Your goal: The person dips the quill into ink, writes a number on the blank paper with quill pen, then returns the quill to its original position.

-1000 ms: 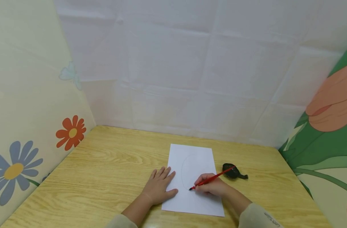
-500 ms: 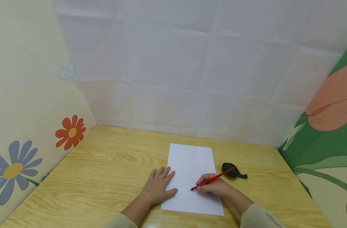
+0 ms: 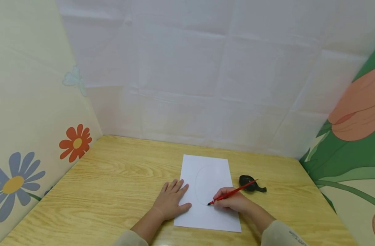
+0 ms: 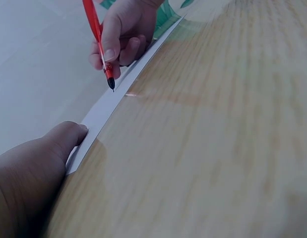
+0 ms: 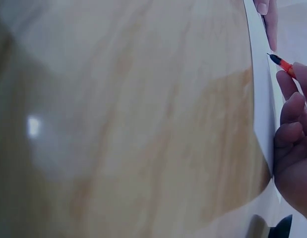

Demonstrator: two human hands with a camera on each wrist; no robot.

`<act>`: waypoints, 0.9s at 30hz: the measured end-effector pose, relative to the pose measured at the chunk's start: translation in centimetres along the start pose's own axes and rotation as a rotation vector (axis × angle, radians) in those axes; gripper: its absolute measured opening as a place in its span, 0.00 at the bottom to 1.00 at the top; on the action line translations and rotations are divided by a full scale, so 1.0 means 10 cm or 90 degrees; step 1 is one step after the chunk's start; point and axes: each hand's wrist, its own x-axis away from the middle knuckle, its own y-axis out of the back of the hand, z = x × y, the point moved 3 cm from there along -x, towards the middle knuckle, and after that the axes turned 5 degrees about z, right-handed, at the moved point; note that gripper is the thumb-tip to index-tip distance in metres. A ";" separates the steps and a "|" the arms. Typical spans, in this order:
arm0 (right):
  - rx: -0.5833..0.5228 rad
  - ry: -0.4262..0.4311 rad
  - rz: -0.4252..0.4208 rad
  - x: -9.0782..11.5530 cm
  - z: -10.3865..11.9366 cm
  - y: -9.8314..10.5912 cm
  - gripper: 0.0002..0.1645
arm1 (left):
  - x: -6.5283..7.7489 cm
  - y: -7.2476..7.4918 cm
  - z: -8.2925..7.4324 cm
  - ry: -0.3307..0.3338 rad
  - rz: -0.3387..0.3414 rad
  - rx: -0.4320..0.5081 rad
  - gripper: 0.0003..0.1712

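Observation:
A white sheet of paper lies on the wooden table, bearing a thin grey curved line that bulges left. My right hand pinches a slim red pen between thumb and fingers, its black tip down at the lower end of the curve. In the left wrist view the pen slants up from a fine point. My left hand lies flat with spread fingers across the paper's left edge, fingertips and thumb on the sheet.
Right of the paper, beyond my right hand, lies a glossy black object with a rounded body and short neck, like a limp balloon. A white cloth hangs behind the table. Flower-printed sheets stand at both sides.
The pen tip has slid a little to the right along the bottom of the curve, my right hand moving with it. My left hand stays in place on the paper.

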 end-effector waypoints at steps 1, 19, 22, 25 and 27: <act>0.003 0.000 -0.002 0.00 0.00 0.00 0.15 | 0.00 0.00 0.00 0.000 0.000 -0.001 0.43; 0.004 0.000 -0.009 0.03 -0.04 0.05 0.16 | 0.03 0.06 -0.04 0.006 0.011 0.000 0.42; 0.004 0.002 -0.011 0.04 -0.05 0.06 0.16 | 0.03 0.06 -0.04 0.005 0.008 -0.003 0.42; 0.006 0.004 -0.014 0.04 -0.06 0.07 0.16 | 0.04 0.06 -0.05 0.004 0.011 0.000 0.42; 0.007 0.005 -0.015 0.05 -0.06 0.07 0.16 | 0.05 0.07 -0.05 0.004 0.013 0.001 0.42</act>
